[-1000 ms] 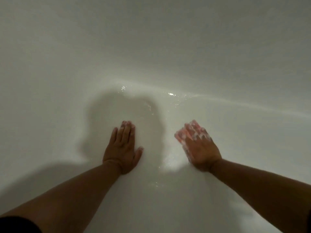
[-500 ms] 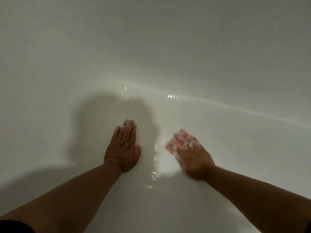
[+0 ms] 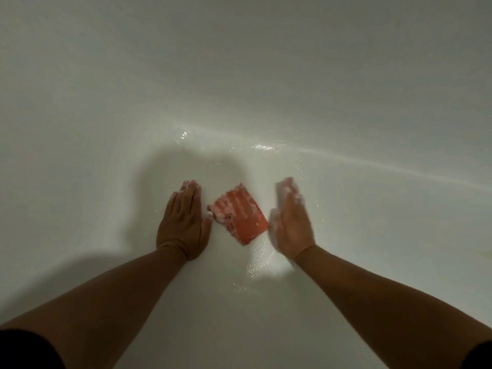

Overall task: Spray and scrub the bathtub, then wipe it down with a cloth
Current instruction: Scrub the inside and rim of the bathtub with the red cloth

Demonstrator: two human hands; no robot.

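Note:
An orange-red scrub pad (image 3: 239, 215), streaked with white foam, lies flat on the wet white floor of the bathtub (image 3: 372, 222). My left hand (image 3: 183, 222) presses flat on the tub floor just left of the pad, fingers straight, foam on the fingertips. My right hand (image 3: 291, 222) is just right of the pad, fingers straight and foamy, slightly blurred; its thumb side is at the pad's right edge. Neither hand holds the pad.
The tub's curved white wall (image 3: 239, 62) rises ahead and to the left. Water glistens along the seam (image 3: 263, 147) where floor meets wall and in a wet patch (image 3: 255, 262) near my right wrist. My shadow falls over the floor at left.
My right hand has come off the pad and shifted to the right, leaving the pad lying uncovered between my hands. My left hand stays pressed in place.

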